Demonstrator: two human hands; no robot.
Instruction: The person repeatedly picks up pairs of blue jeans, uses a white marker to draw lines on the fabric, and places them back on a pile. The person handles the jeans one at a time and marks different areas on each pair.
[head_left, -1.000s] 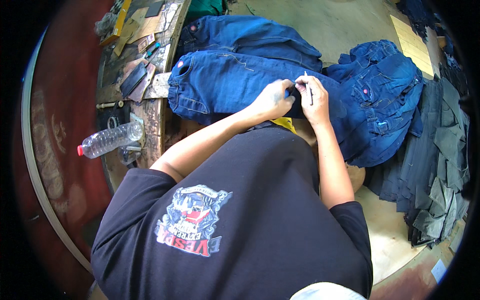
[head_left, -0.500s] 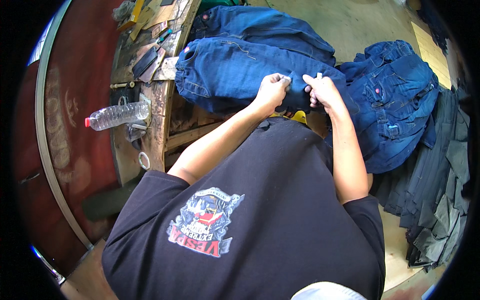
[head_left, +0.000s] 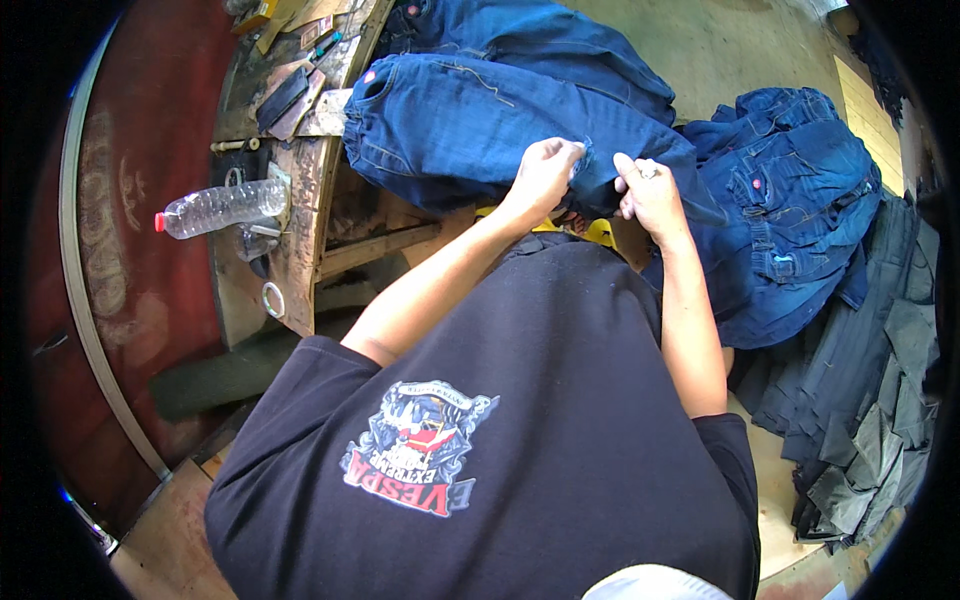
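Note:
A pair of blue denim trousers (head_left: 440,125) lies across the table in front of me, with an elastic waistband at its left end. My left hand (head_left: 545,180) is closed, pinching a bunched bit of the denim between thumb and fingers. Just to its right, my right hand (head_left: 648,195) is also closed, its thumb against the bent fingers over the same cloth. Whatever those fingers hold is too small to make out. A pale, ring-like thing shows on the back of that hand. More denim garments lie behind, and a denim pile (head_left: 785,200) sits at the right.
Left of the trousers is a worn wooden bench (head_left: 312,190) bearing a black phone-like slab (head_left: 283,100). A clear plastic bottle (head_left: 225,208) with a red cap juts from its side, above a white ring (head_left: 272,299). Dark grey cloth (head_left: 850,370) is heaped at far right.
The view has shifted slightly. My left hand has drawn up a small tuft of denim, and my right hand has turned a little beside it.

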